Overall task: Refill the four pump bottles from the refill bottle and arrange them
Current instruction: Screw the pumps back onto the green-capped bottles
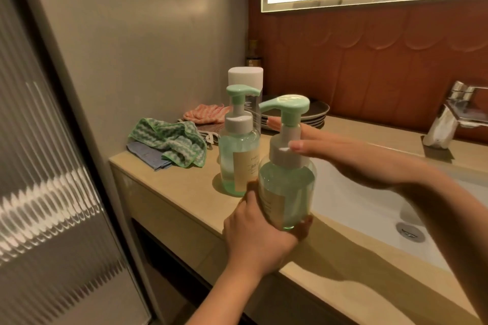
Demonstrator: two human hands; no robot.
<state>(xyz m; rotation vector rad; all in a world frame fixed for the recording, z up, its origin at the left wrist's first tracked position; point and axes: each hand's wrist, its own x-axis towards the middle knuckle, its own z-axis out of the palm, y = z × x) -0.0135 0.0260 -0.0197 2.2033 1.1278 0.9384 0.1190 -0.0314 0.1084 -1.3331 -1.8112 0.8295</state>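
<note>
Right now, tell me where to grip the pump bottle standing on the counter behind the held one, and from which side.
Probably best to grip the standing pump bottle round its wide body, below the white collar, coming from the front-left. It stands upright, the held bottle crowds its right, and a white-capped bottle stands right behind it.

The beige surface carries an upright pump bottle. Just behind it, at 12 o'clock, stands a white-capped bottle. At 9 o'clock a crumpled green cloth lies over a blue cloth, with a pink cloth at 11 o'clock. Stacked dark plates sit at 1 o'clock. A white sink is set in at 3 o'clock, with a tap beyond it.
</note>
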